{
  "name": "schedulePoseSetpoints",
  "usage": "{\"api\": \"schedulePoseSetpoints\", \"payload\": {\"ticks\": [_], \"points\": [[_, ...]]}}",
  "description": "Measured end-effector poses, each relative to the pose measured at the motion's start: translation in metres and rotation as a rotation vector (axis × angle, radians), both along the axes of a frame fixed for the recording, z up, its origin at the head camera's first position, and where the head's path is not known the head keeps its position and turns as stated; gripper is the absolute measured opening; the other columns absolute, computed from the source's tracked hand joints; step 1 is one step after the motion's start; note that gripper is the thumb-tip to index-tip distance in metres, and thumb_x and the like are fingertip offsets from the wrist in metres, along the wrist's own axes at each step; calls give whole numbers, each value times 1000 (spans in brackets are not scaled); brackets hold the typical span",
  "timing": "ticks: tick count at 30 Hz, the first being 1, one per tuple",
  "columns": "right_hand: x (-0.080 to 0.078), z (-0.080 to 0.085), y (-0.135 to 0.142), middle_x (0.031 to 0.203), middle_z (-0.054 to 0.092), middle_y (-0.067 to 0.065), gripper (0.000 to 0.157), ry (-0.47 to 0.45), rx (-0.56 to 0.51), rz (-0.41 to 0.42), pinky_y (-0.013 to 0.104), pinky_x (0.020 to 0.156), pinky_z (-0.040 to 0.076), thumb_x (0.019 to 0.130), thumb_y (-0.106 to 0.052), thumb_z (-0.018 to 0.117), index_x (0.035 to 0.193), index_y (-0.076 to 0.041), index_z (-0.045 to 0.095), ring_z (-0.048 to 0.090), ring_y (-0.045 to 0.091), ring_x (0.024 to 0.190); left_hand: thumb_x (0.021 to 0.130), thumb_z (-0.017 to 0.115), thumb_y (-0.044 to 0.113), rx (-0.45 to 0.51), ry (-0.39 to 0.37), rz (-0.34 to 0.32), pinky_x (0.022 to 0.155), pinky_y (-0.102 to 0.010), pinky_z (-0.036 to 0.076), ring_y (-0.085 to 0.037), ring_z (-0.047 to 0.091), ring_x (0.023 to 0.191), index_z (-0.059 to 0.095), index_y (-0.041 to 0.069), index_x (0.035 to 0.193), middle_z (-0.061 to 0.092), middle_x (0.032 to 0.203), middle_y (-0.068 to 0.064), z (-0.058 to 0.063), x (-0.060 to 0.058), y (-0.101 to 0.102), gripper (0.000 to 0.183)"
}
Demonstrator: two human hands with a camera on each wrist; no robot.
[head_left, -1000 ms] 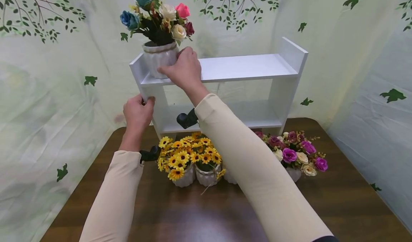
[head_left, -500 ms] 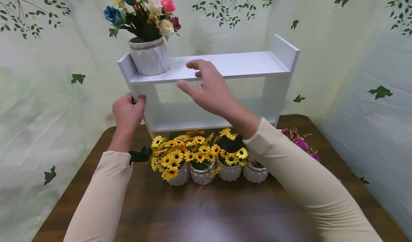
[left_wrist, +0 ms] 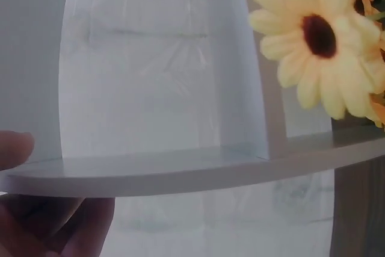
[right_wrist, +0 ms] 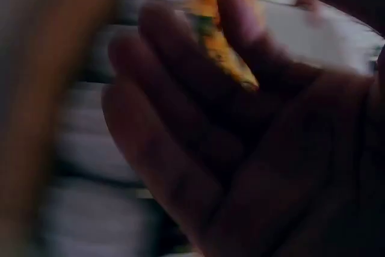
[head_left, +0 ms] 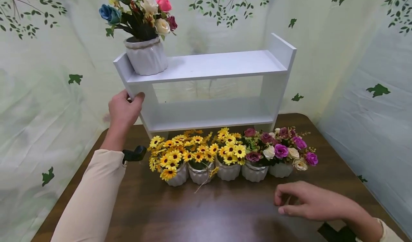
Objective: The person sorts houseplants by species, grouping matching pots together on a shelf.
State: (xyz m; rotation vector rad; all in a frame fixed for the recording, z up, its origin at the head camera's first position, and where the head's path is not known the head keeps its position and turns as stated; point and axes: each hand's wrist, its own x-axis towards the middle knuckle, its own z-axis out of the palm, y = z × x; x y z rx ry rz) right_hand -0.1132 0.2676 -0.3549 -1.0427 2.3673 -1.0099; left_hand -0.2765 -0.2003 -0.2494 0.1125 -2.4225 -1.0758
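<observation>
A white two-tier shelf (head_left: 212, 64) stands at the back of the table. My left hand (head_left: 123, 109) grips its left side panel between thumb and fingers; the left wrist view shows the thumb and fingers on either side of the panel (left_wrist: 150, 182). On the top tier, at the left end, stands a white ceramic flower pot (head_left: 146, 57) with blue, white, pink and dark red roses (head_left: 141, 16). My right hand (head_left: 312, 201) hovers over the table's front right, its fingers loosely curled around nothing. The right wrist view is dark and blurred.
A row of several small white pots stands before the shelf: yellow daisies (head_left: 173, 159) at the left and middle, purple and cream roses (head_left: 281, 150) at the right. They stand on a dark wooden table (head_left: 193, 213). A leaf-printed cloth (head_left: 347, 48) hangs behind.
My right hand has let go of the rose pot on the top tier and moved down to the front right. The left hand keeps its grip on the panel. The head view has shifted slightly.
</observation>
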Motion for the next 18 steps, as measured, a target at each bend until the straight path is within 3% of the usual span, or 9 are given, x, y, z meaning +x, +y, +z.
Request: {"api": "schedulePoseSetpoints", "payload": {"ticks": [2,4,6,10,14,16,18], "points": [[3,-26,12,103,66,-6,15,-73,80,-80,25,69,51,99,-26,59,110,-16,61,61,3,89,94,49,34,13,-17,-2,77,-33,52,-34,67,105,65,-2,120,70,118,-23,1,-1,4,47],[3,-47,24,107,68,0,26,-90,160,-228,30,72,53,97,-30,61,113,-9,62,65,12,94,94,48,34,16,-32,-3,78,-35,52,-35,66,106,64,-3,119,69,118,-23,1,-2,7,47],[-3,-61,32,107,69,5,35,-99,233,-392,35,75,54,94,-32,65,113,-3,62,66,20,95,94,47,31,12,-36,7,72,-30,50,-34,66,102,65,-4,114,69,115,-25,2,-1,4,45],[-14,-79,49,105,68,18,54,-152,270,-660,41,74,54,92,-33,67,121,11,55,66,28,93,94,46,29,-3,-52,15,63,-21,42,-31,64,97,67,-5,108,70,110,-26,0,-1,0,42],[-24,-86,60,131,48,42,87,-174,174,-796,52,84,54,93,-36,66,145,18,23,57,52,112,95,47,31,30,-38,-10,74,-31,51,-33,65,104,66,-3,116,69,119,-24,-2,-1,0,44],[-30,-88,61,144,32,45,98,-196,74,-841,56,91,51,93,-35,66,152,13,5,44,58,126,97,46,32,49,-27,-24,82,-42,53,-36,65,109,64,-2,122,67,124,-23,-2,-2,2,47],[-35,-91,61,150,27,43,103,-194,-22,-867,55,93,51,92,-33,67,155,7,-4,39,59,132,97,46,32,57,-16,-29,88,-49,53,-37,65,111,64,-2,124,67,126,-23,-1,-3,3,47]]}}
